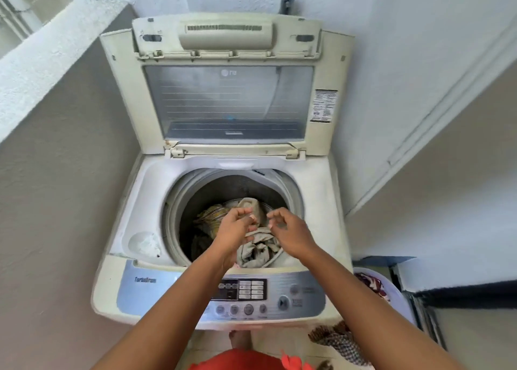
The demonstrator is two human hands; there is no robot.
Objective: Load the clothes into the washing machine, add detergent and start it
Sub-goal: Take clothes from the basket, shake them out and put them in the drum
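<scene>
White walls (391,62) flank washing machine (156,179).

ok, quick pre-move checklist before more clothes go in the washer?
1. Lid fully up: ok.
2. Drum has room above the load: ok.
3. Left hand and right hand free of cloth: cannot tell; the fingers are curled just above the beige garment.
4. That garment clear of the drum rim: not ok, it lies against the front edge.
5. More laundry within reach: ok, checked cloth sits at lower right.
6. Detergent in view: not ok.
</scene>
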